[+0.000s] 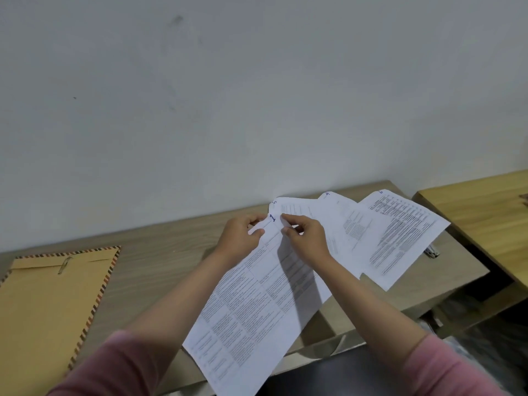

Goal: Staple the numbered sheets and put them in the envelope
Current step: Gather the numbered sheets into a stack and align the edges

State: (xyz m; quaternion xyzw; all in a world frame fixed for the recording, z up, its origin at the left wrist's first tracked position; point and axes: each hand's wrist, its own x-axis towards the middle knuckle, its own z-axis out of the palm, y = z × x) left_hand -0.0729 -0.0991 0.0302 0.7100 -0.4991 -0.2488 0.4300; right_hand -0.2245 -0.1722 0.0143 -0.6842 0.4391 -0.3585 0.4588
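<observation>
— Head view: we are at the sorting step. Our left hand (243,238) and right hand (307,240) both pinch the top edge of the sheet marked 1 (251,304), fingers (258,232) closed on the paper just beside the blue numeral, the sheet lifted and slanting down toward us over the table (160,252).

— And the rest of the set?

— Fanned out behind it on the table: one corner reads 5 (297,208), another 4 (347,221), the far-right sheet 6 (400,232). Nothing looks stapled yet, we judge.

— What does the next move call for?

— Squaring the sheets in number order, corners flush, then reaching for what appears to be the stapler (432,250), partly hidden under the right-hand sheet. The brown envelope (48,304) lies well apart at the left, flap end toward the wall, waiting.
</observation>
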